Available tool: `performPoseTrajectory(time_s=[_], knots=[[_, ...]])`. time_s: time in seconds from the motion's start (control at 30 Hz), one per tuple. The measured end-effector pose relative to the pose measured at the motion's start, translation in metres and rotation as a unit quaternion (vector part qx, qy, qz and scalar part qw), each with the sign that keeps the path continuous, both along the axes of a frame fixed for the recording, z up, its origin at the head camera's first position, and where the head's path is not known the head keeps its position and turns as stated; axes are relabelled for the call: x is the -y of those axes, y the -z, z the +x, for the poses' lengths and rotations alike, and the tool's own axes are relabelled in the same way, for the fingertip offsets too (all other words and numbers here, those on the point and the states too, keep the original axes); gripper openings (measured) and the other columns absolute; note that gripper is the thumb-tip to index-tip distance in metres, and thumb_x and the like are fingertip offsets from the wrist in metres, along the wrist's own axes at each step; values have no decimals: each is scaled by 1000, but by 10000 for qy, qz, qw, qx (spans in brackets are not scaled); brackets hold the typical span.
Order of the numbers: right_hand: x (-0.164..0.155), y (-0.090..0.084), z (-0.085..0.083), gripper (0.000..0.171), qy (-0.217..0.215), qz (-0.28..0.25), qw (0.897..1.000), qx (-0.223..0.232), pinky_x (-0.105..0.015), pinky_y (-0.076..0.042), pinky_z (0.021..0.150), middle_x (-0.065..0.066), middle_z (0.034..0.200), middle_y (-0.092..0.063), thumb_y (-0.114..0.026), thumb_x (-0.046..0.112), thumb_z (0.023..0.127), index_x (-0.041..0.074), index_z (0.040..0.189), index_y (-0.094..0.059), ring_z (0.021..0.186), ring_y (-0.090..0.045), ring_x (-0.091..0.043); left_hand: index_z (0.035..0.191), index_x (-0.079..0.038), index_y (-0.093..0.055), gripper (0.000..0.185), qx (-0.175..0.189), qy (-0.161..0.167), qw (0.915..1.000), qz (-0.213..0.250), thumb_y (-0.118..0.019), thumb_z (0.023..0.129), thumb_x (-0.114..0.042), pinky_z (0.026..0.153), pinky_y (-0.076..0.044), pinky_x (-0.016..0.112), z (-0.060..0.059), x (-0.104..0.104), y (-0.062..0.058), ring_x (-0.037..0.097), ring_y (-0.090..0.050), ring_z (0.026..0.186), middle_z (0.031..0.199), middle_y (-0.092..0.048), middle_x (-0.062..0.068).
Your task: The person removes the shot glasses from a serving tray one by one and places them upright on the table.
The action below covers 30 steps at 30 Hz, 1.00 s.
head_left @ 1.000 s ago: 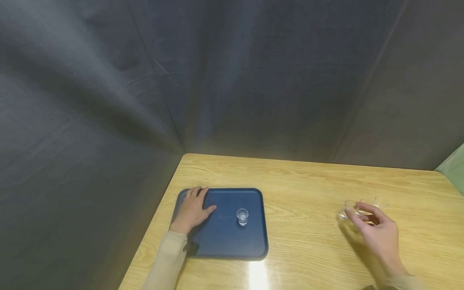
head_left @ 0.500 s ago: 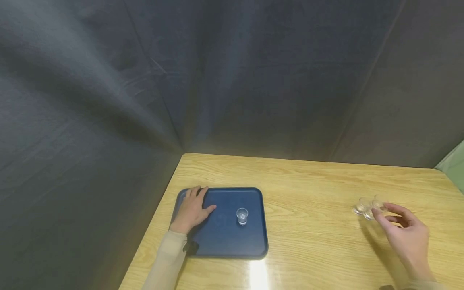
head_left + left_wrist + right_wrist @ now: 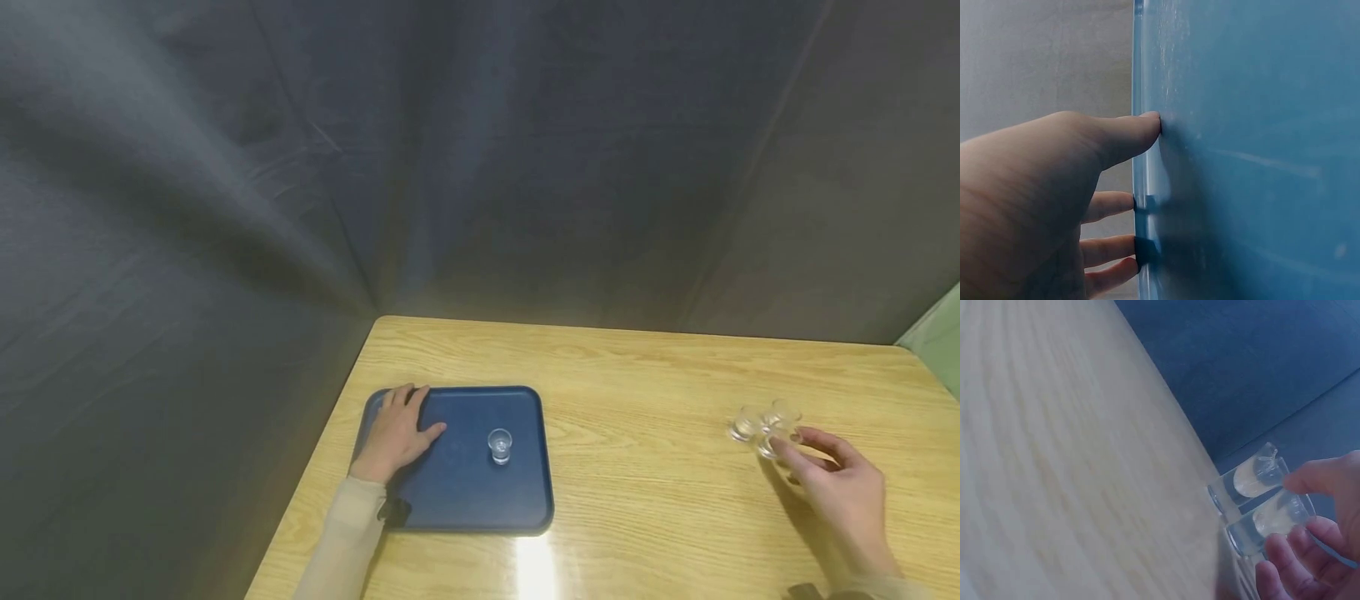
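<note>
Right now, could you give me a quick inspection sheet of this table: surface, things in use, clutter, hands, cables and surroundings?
Surface: light wooden table, glossy, with a glare spot near the front edge.
Things in use: blue tray at the left with one small clear glass upright on it; a cluster of small clear glasses at the right, on the table.
Clutter: nothing seen.
Hands: left hand rests flat on the tray's left side, fingers over its rim; right hand pinches one glass of the cluster with fingertips and thumb.
Cables: nothing seen.
Surroundings: dark grey cloth backdrop behind and to the left; a pale green patch at the far right.
</note>
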State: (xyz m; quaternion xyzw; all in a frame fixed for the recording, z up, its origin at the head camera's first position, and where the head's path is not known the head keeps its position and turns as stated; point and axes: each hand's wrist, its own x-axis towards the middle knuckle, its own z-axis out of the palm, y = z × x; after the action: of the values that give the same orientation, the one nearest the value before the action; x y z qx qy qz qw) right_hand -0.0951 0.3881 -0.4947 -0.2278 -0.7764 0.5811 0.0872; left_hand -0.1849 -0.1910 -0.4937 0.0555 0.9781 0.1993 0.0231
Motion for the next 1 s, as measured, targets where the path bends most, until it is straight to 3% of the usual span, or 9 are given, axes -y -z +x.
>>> performPoseTrajectory(time_s=[0.1, 0.43, 0.6, 0.77, 0.87, 1.0], knots=[[-1, 3, 0, 25, -116, 230, 9996, 85, -11, -55, 63, 44, 95, -62, -81, 30, 97, 42, 111, -65, 72, -69, 9, 161, -7, -45, 75, -2, 1, 10000, 12, -73, 101, -42, 121, -39, 67, 0, 0, 0, 48, -33, 155, 166, -39, 27], [1, 5, 0, 26, -60, 278, 9996, -62, -12, -57, 62, 43, 95, -62, -81, 27, 97, 41, 111, -65, 72, -69, 11, 161, -8, -45, 75, 12, 23, 10000, 13, -72, 101, -43, 121, -39, 66, 0, 0, 1, 48, -33, 155, 166, -39, 26], [4, -2, -1, 23, 312, 223, 9989, -256, -14, -53, 53, 38, 88, -67, -84, 23, 94, 40, 105, -72, 69, -66, 10, 161, -7, -45, 75, 5, 22, 10000, 23, -73, 100, -42, 121, -39, 66, 0, 0, 1, 48, -33, 155, 166, -39, 26], [18, -15, -4, 20, 723, 553, 9947, -479, -12, -47, 50, 39, 97, -64, -85, 24, 93, 35, 108, -76, 73, -62, 14, 161, -7, -45, 75, -13, 30, 10000, 31, -73, 100, -42, 121, -39, 66, 0, 0, 0, 48, -33, 155, 166, -39, 27], [30, -23, -7, 20, 595, 695, 9932, -717, -9, -49, 55, 39, 102, -66, -84, 21, 93, 31, 110, -78, 75, -63, 15, 161, -7, -46, 75, -26, 37, 10000, 15, -73, 100, -42, 121, -39, 66, 0, 0, 1, 48, -33, 155, 166, -39, 27], [47, -28, -12, 20, 86, 877, 9911, -997, -9, -52, 59, 38, 104, -67, -81, 18, 95, 25, 114, -77, 78, -64, 12, 161, -7, -46, 75, -19, 27, 10000, 23, -73, 100, -42, 121, -40, 66, 1, 0, 1, 48, -34, 155, 165, -39, 26]])
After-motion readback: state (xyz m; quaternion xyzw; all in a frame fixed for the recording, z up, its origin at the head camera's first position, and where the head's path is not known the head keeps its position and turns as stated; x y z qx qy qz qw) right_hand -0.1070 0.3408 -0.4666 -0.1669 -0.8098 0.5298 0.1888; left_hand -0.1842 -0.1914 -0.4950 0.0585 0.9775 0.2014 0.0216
